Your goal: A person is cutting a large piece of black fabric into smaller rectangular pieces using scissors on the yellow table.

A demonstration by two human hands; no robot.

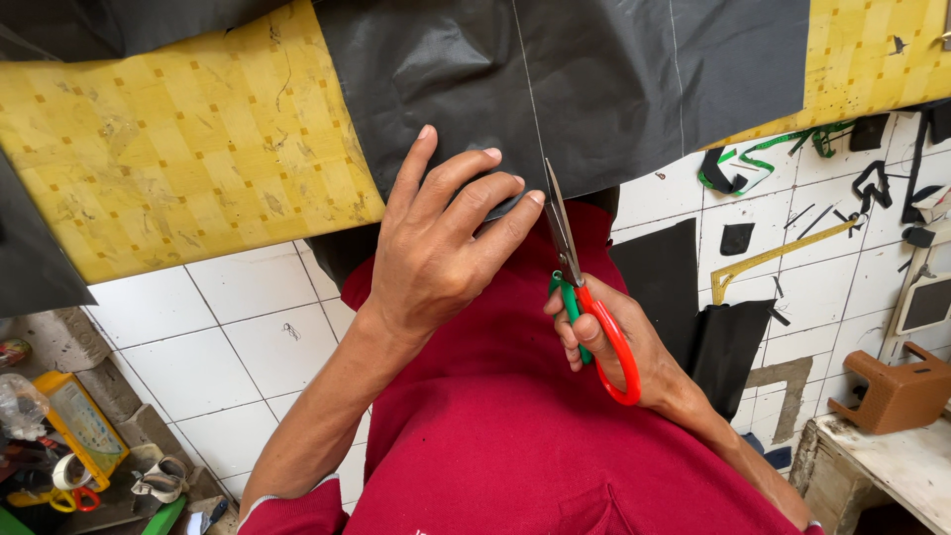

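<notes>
A large sheet of black fabric lies over a yellow patterned table, with thin chalk lines drawn on it. My left hand presses flat on the fabric's near edge, fingers spread. My right hand grips red- and green-handled scissors. The blades point away from me and meet the fabric edge at a chalk line, just right of my left fingertips. I wear a red shirt.
Black fabric scraps, a yellow set square and green strips lie on the white tiled floor. A brown plastic stool stands at right. At lower left, tape rolls and clutter.
</notes>
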